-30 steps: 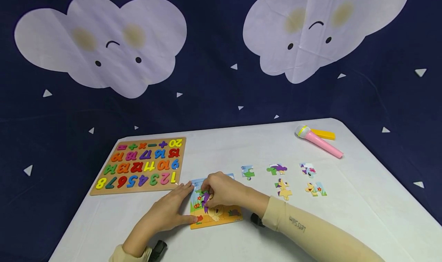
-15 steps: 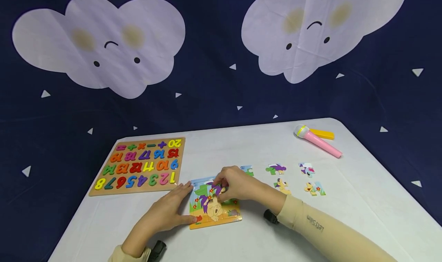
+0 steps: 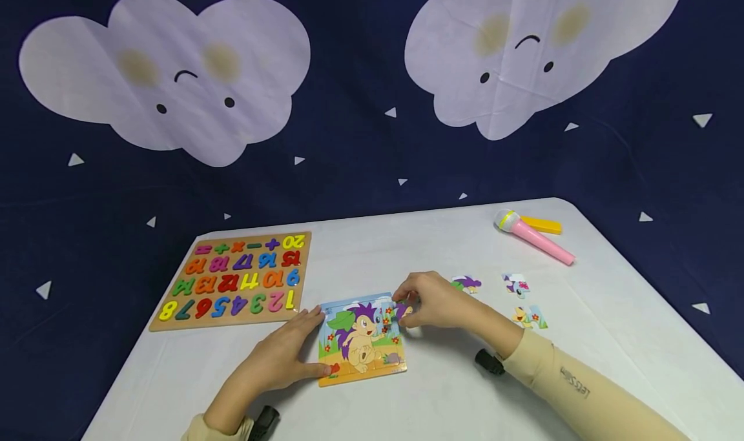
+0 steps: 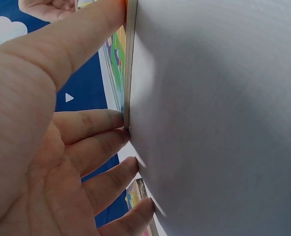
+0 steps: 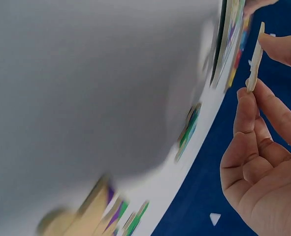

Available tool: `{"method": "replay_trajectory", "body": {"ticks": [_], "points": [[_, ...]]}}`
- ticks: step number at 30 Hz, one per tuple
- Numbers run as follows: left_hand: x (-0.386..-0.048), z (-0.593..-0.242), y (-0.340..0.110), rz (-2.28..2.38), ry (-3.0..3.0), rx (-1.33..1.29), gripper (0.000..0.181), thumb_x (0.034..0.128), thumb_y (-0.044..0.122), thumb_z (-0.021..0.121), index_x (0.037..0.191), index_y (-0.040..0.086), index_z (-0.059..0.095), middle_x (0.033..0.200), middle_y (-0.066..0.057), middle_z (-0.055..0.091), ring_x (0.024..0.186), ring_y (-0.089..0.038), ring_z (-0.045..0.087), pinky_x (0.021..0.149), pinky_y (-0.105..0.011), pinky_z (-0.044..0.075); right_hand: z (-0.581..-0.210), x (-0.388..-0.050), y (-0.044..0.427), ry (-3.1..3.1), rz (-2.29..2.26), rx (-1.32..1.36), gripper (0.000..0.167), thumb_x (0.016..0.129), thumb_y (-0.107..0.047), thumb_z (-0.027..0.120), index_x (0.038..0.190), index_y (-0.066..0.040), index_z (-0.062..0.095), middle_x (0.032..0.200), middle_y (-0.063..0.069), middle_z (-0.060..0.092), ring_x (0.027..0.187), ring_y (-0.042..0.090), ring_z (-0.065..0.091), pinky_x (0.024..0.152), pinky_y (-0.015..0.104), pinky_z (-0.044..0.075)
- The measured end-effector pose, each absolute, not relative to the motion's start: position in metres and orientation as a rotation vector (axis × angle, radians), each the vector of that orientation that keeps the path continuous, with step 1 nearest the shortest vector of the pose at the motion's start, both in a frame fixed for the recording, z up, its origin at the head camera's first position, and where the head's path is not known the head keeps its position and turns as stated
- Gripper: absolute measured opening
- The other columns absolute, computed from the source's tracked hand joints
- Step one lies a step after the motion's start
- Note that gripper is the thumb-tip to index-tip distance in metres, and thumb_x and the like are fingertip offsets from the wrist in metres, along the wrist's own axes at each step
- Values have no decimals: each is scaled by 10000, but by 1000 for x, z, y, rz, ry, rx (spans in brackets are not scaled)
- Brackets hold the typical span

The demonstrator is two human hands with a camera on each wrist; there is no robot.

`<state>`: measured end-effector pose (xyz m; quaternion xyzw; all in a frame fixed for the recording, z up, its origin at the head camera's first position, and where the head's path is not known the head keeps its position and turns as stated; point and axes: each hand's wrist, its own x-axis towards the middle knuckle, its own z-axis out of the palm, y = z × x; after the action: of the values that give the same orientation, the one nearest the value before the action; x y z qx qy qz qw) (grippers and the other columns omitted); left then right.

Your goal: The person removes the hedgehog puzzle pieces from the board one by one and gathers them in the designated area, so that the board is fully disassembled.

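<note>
A: Main thing?
B: Hedgehog jigsaw (image 3: 361,347), flat on the white table (image 3: 354,254), in front of the person.

A: Held piece?
B: Puzzle piece (image 5: 256,58), purple showing in the head view, just off the jigsaw's right edge. Right hand (image 3: 438,302) pinches it, thumb against fingertips.

A: Left hand (image 3: 285,350)?
B: Wide, fingers fairly straight along the jigsaw's left edge, thumb at its near left corner. Grasps nothing.

A: Around?
B: Purple-and-green piece (image 3: 467,283), pink-flower piece (image 3: 516,285) and red-flower piece (image 3: 530,317) lie loose right of the right hand. Number board (image 3: 232,281) left of the jigsaw. Far right: pink toy microphone (image 3: 537,239), yellow block (image 3: 543,225) just beside it.

A: Backdrop?
B: Navy cloth (image 3: 360,124), pale clouds (image 3: 174,73).
</note>
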<state>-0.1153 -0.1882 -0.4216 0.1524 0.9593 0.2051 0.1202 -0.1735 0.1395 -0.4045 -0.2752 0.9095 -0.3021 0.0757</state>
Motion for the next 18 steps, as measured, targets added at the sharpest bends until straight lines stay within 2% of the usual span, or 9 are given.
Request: {"method": "replay_trajectory", "body": {"ticks": [10,18], "points": [[-115,-421,-187,598,2807,443,1026,765,509,953,1586,73,517,1719,-100,426,1606,-409,365,1251,-673,365,-411,-172,177,2743,-901,-734,339,777,-199,923,1098,-138,835,1043,-62,754,917,108,618,819,263,532],[-114,-420,-187,604,2802,435,1023,767,497,956,1590,81,513,1721,-97,425,1607,-410,362,1247,-679,366,-419,-170,184,2674,-949,-746,336,777,-194,933,1089,-121,832,974,-44,721,880,117,605,775,222,517]]}}
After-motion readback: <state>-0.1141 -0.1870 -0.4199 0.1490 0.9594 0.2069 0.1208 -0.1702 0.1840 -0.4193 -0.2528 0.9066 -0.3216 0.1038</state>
